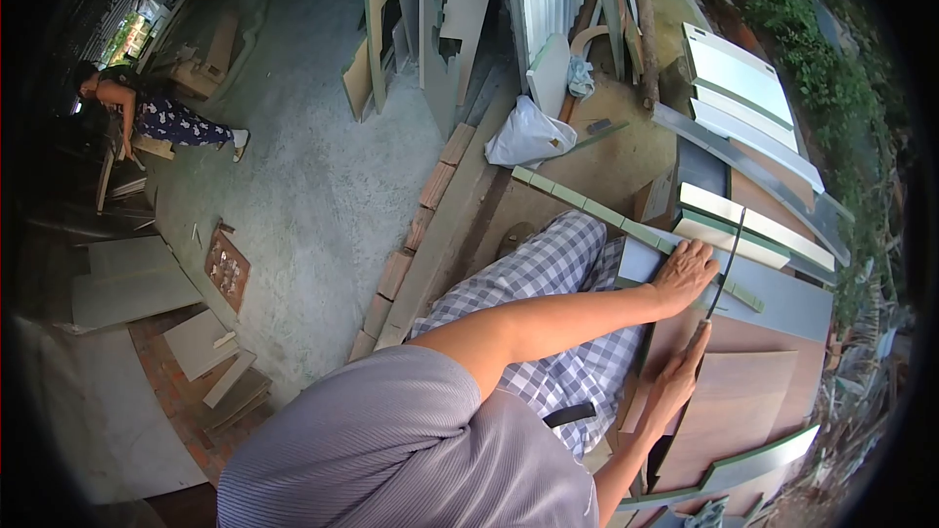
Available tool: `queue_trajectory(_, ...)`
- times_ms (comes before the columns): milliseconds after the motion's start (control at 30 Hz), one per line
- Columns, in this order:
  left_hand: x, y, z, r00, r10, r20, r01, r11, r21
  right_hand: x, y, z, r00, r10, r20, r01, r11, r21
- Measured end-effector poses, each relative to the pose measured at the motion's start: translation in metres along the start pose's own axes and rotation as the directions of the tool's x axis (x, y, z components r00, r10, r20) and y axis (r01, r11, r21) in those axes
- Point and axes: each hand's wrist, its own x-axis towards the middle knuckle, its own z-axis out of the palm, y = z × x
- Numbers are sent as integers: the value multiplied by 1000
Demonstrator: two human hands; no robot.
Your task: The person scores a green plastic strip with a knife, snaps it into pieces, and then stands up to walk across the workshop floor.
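Workshop yard | left hand [685, 272] flat on grey panel [782, 298], grip released | right hand [677, 378] grasping blade [726, 259]

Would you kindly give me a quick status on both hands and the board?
Left hand flat on grey board. Right hand holds thin blade against it, on brown panel. Green-edged strips stacked just beyond.

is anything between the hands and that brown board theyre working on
Nothing visible. The left hand lies flat on the boards at the upper edge of the brown board, and the right hand rests against its near edge, holding a thin dark blade that runs up past the left hand.
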Motion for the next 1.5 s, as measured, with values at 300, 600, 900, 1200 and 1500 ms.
queue_trajectory(300,1,-1,-6,998,29,-52,-28,999,17,39,-3,7,980,180,88,-181,983,1)
queue_trajectory(600,2,-3,-7,999,42,10,-42,999,-14,14,-7,-2,975,207,85,-212,976,52)
queue_trajectory(900,0,-5,-6,999,38,17,-37,999,-20,26,-1,3,997,79,22,-81,991,102)
queue_trajectory(1200,-8,-1,-11,996,91,4,-91,996,-27,28,2,6,990,125,70,-131,987,93)
queue_trajectory(1500,-1,-1,-7,999,41,-6,-41,999,6,39,-18,6,992,123,20,-125,982,142)
